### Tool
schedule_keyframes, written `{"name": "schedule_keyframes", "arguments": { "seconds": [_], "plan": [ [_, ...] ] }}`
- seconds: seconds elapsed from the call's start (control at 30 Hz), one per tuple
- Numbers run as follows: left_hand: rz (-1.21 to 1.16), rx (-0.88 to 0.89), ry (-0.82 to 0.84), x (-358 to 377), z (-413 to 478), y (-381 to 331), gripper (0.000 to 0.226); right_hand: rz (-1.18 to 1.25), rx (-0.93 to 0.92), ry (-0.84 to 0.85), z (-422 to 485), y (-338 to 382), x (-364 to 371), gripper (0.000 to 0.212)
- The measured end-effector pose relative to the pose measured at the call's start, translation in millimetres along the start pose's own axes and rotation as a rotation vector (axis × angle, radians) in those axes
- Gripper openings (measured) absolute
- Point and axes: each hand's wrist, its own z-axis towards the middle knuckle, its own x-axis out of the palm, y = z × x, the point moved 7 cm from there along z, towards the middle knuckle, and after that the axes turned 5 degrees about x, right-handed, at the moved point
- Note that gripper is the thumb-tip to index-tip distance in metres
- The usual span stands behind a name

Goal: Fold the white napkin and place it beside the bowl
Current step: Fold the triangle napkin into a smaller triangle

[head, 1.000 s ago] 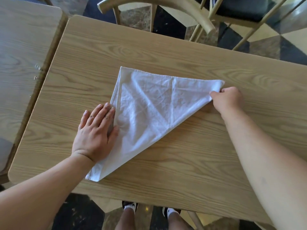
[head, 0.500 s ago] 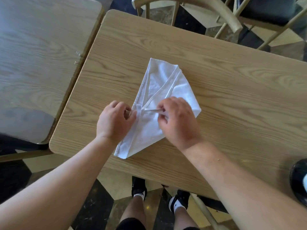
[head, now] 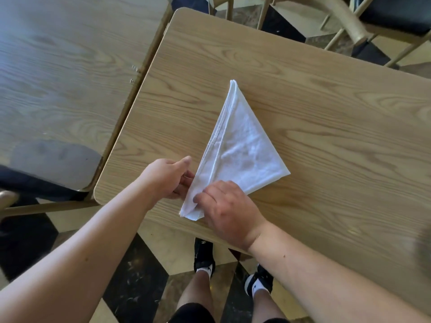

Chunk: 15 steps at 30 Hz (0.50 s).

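The white napkin point(head: 242, 150) lies on the wooden table point(head: 326, 136) folded into a narrow triangle, its tip pointing away from me. My left hand point(head: 166, 178) pinches the napkin's left edge near the bottom corner. My right hand point(head: 227, 208) presses down on the lower corner, fingers curled over the cloth. A dark blurred shape point(head: 423, 252) at the right edge may be the bowl; I cannot tell.
A second wooden table point(head: 65, 66) stands close on the left with a narrow gap between. Wooden chairs point(head: 345, 22) stand beyond the far edge. My legs and shoes point(head: 204, 255) show below the near edge, over a checkered floor.
The napkin went from a wide triangle to a narrower folded triangle. My right hand carried the right corner over to the left, and both hands moved down to the lower corner.
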Motion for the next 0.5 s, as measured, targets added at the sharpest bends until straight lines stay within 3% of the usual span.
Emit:
{"name": "schedule_keyframes", "arguments": {
  "seconds": [0.13, 0.23, 0.3, 0.37, 0.5],
  "plan": [
    [0.326, 0.093, 0.039, 7, -12, 2, 0.049, -0.018, -0.006, 0.122, -15, -4, 16, 0.022],
    [0.561, 0.138, 0.009, 16, -21, -3, 0.042, -0.061, 0.031, 0.118, -25, -9, 12, 0.038],
    [0.416, 0.112, 0.051, 27, -24, -2, 0.031, -0.09, 0.112, 0.123, -33, -20, 8, 0.048],
    [0.064, 0.004, 0.14, 41, -26, 2, 0.026, -0.11, 0.192, 0.141, -40, -32, 4, 0.054],
    [-0.355, -0.165, 0.28, 70, -36, 2, 0.026, -0.13, 0.261, 0.051, -47, -49, -8, 0.044]
  ]
}}
